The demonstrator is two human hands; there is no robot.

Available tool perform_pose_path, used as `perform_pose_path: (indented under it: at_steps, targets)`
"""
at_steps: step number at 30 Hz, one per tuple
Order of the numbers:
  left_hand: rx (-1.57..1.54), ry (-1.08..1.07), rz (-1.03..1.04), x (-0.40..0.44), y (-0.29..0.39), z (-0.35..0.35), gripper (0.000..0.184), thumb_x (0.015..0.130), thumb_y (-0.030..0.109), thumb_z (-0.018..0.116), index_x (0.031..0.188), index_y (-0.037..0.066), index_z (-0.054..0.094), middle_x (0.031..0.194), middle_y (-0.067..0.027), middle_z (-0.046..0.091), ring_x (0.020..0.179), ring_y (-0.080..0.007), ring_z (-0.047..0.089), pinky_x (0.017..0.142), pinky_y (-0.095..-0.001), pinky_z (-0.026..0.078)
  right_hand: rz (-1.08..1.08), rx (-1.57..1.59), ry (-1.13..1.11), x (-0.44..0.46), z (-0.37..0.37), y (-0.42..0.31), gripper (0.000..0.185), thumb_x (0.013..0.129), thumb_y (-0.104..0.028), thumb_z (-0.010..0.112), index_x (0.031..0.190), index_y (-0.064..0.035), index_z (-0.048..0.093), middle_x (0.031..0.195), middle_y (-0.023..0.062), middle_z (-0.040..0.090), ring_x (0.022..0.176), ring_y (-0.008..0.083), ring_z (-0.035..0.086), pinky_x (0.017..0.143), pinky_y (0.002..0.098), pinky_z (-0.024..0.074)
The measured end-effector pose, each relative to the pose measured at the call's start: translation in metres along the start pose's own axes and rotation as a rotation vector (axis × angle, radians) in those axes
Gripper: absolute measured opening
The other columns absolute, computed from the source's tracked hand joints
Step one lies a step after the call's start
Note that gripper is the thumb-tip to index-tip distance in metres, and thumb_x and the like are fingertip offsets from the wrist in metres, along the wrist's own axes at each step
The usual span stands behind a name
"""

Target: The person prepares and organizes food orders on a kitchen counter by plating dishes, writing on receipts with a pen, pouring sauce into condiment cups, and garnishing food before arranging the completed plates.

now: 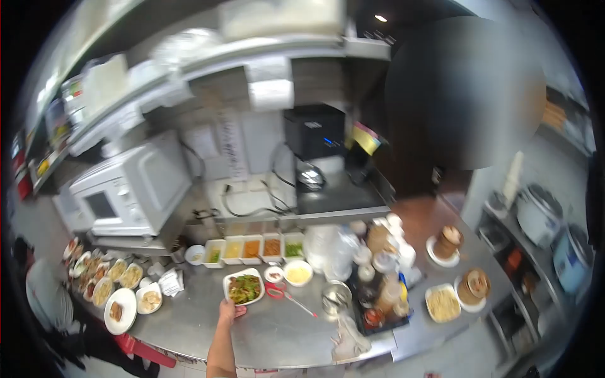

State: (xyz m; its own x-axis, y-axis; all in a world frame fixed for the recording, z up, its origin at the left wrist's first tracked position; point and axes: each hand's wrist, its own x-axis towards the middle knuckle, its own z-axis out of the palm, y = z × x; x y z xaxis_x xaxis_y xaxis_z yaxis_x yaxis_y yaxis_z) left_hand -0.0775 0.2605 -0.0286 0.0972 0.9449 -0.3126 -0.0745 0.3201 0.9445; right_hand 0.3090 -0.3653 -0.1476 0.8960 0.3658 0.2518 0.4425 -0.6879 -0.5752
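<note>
1 white bowl [253,271] lies straight ahead of your left hand [232,310], above the counter [195,324], near edge pinched between thumb and fingers (your right hand is out of view).

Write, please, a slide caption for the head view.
The left hand holds a bowl of food at a metal kitchen counter.

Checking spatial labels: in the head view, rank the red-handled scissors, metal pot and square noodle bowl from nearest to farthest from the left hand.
From the left hand:
1. Red-handled scissors, just to its right.
2. Metal pot, farther right.
3. Square noodle bowl, well over to the right.
</note>
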Motion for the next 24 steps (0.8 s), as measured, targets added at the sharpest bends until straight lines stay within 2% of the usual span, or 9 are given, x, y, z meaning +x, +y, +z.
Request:
perform_pose_path:
  at_steps: [3,6,10,13,15,16,18,19,24]
  targets:
    - [-0.018,-0.005,0.097,-0.034,-0.023,-0.011,0.031,0.095,0.02,0.037,0.114,-0.004,0.035,0.086,-0.0208,0.06,0.063,-0.0265,0.065,0.053,-0.0346,0.057,0.087,0.091,0.152,0.003,-0.003,0.011,0.008,0.071,0.003,0.057,0.077,-0.0001,0.055,0.075,0.0172,0.055,0.069,0.032,0.054,0.06,0.0413,0.0424]
    - [-0.016,-0.021,0.104,-0.091,-0.037,-0.027,0.037,0.094,0.025,0.04,0.121,0.0,0.035,0.092,-0.0171,0.06,0.065,-0.025,0.065,0.053,-0.0327,0.056,0.176,0.077,0.05,0.021,-0.038,0.003,0.01,0.076,-0.002,0.059,0.085,0.0011,0.058,0.079,0.0192,0.059,0.072,0.0319,0.059,0.062,0.0385,0.0465]
    - [0.144,0.013,0.033,-0.181,-0.02,-0.018,0.043,0.093,0.025,0.042,0.126,-0.001,0.036,0.102,-0.0178,0.059,0.071,-0.0254,0.065,0.055,-0.0325,0.057,0.295,0.339,-0.012,0.061,-0.062,0.015,0.007,0.085,-0.004,0.055,0.087,0.0002,0.06,0.077,0.0099,0.061,0.062,0.0163,0.061,0.055,0.029,0.0494]
    - [0.186,-0.015,0.064,-0.266,-0.006,0.007,0.044,0.09,0.024,0.043,0.124,-0.003,0.036,0.094,-0.0169,0.062,0.062,-0.021,0.065,0.052,-0.0291,0.056,0.308,0.482,-0.409,0.1,-0.076,0.004,0.012,0.088,-0.007,0.05,0.093,-0.0016,0.06,0.079,0.005,0.062,0.067,0.0132,0.062,0.056,0.0267,0.0497]
    - [0.334,-0.17,0.021,-0.341,0.024,0.067,0.054,0.087,0.037,0.057,0.121,-0.003,0.046,0.106,-0.0163,0.061,0.088,-0.0287,0.061,0.079,-0.0408,0.05,0.312,0.675,-0.75,0.122,-0.091,-0.03,0.018,0.091,-0.011,0.046,0.101,-0.0037,0.059,0.084,0.005,0.062,0.073,0.0136,0.062,0.061,0.0265,0.0508]
    - [0.331,-0.158,0.016,-0.367,0.028,0.094,0.054,0.087,0.037,0.057,0.121,-0.003,0.046,0.106,-0.0163,0.061,0.088,-0.0287,0.061,0.079,-0.0408,0.05,0.282,0.795,-0.913,0.131,-0.094,-0.04,0.022,0.093,-0.014,0.044,0.107,-0.005,0.059,0.088,0.0059,0.063,0.076,0.0144,0.062,0.064,0.0268,0.0515]
    - [0.813,-0.36,0.37,-0.406,0.025,0.135,0.036,0.087,0.023,0.056,0.108,-0.006,0.054,0.092,-0.0125,0.062,0.078,-0.0244,0.059,0.076,-0.0361,0.048,0.236,1.012,-1.245,0.144,-0.122,-0.082,0.032,0.096,-0.022,0.042,0.123,-0.0072,0.051,0.103,0.0102,0.061,0.086,0.0178,0.062,0.072,0.0286,0.0518]
    - [0.22,-0.343,-0.045,-0.395,-0.006,0.143,0.046,0.088,0.021,0.044,0.125,-0.005,0.036,0.094,-0.0168,0.062,0.063,-0.0212,0.065,0.05,-0.0279,0.056,0.231,1.129,-1.366,0.147,-0.134,-0.095,0.038,0.096,-0.025,0.041,0.13,-0.0084,0.041,0.11,0.0125,0.059,0.089,0.0205,0.062,0.073,0.0301,0.0518]
    - [0.19,-0.736,-0.134,-0.437,-0.025,0.286,0.041,0.089,0.012,0.037,0.126,-0.006,0.038,0.108,-0.0187,0.057,0.076,-0.0286,0.065,0.058,-0.0323,0.059,0.259,1.415,-1.658,0.174,-0.189,-0.096,0.056,0.097,-0.03,0.04,0.143,-0.0108,0.014,0.12,0.0178,0.053,0.097,0.0277,0.061,0.076,0.0334,0.052]
